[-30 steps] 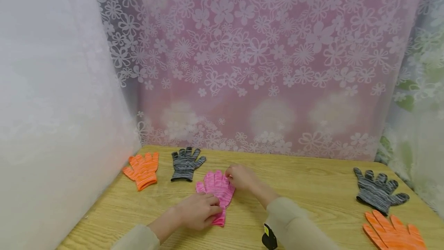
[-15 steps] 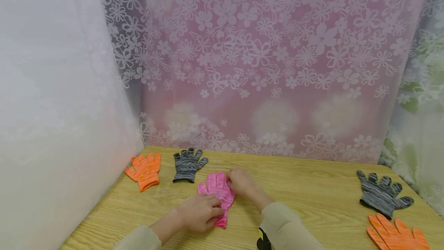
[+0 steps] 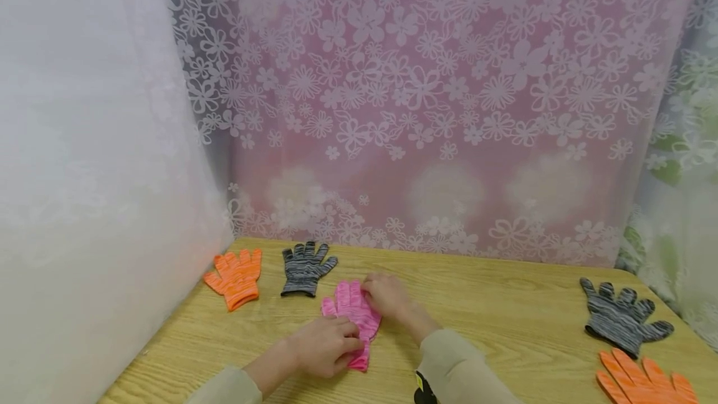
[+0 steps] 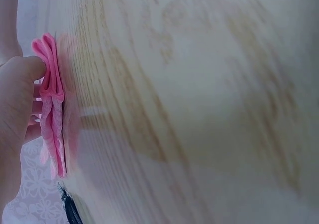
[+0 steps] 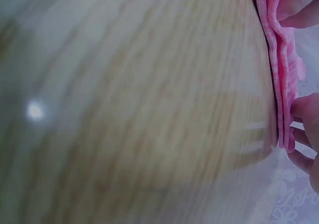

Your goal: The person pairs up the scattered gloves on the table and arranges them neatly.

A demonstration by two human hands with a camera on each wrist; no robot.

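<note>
A pink knitted glove (image 3: 359, 310) lies flat on the wooden table, fingers pointing to the far side and cuff towards the person. Its edge shows folded layers in the left wrist view. My left hand (image 3: 322, 345) rests on the glove's lower left part, bent fingers across it and the thumb (image 4: 31, 67) close to the cuff. At the glove's upper right my right hand (image 3: 389, 298) pinches the outer finger; in the right wrist view its fingertips (image 5: 297, 107) are at the end of the pink fabric (image 5: 281, 69). Part of the palm area is hidden under the left hand.
An orange glove (image 3: 235, 276) and a grey-black glove (image 3: 305, 270) lie at the back left. Another grey glove (image 3: 619, 317) and orange glove (image 3: 645, 382) lie at the right. A black object with a yellow mark (image 3: 423, 388) is by the right sleeve. Flowered curtains (image 3: 421, 111) surround the table.
The view has shifted slightly, so the things appear a little farther right and lower. Both hands stay on the pink glove, with hardly any movement against it.
</note>
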